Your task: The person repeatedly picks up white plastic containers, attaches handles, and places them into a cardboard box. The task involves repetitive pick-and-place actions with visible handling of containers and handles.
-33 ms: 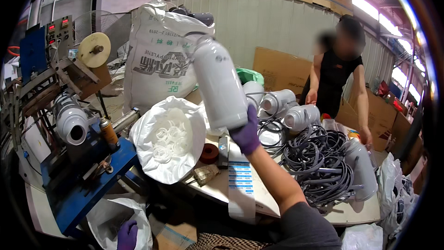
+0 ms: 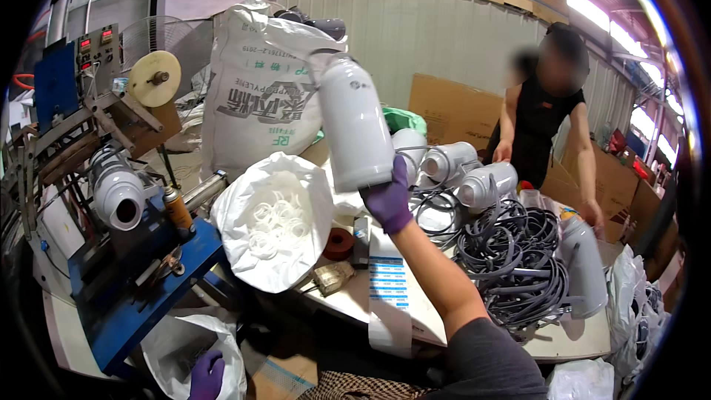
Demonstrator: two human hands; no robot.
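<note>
My right hand (image 2: 389,198), in a purple glove, grips a large light grey plastic bottle (image 2: 355,126) near its base. The bottle is raised and tilts to the left at its neck, where a thin loop shows. Behind my hand lie more grey bottles (image 2: 486,185) on the table. My left hand (image 2: 207,375), also purple-gloved, is low at the left over a white bag (image 2: 167,341) with dark contents. Its fingers are curled together, and anything in them is hidden.
A white sack of pale rings (image 2: 229,241) stands left of a strip of labels (image 2: 389,304). Coiled dark straps (image 2: 511,267) pile on the right. A blue-based machine (image 2: 141,311) holds a grey bottle. Across the table, a person in black (image 2: 544,126) reaches toward another bottle (image 2: 583,267).
The bottle in my right hand has turned a little more upright and shifted slightly right in the picture. The whole view has shifted a little.
</note>
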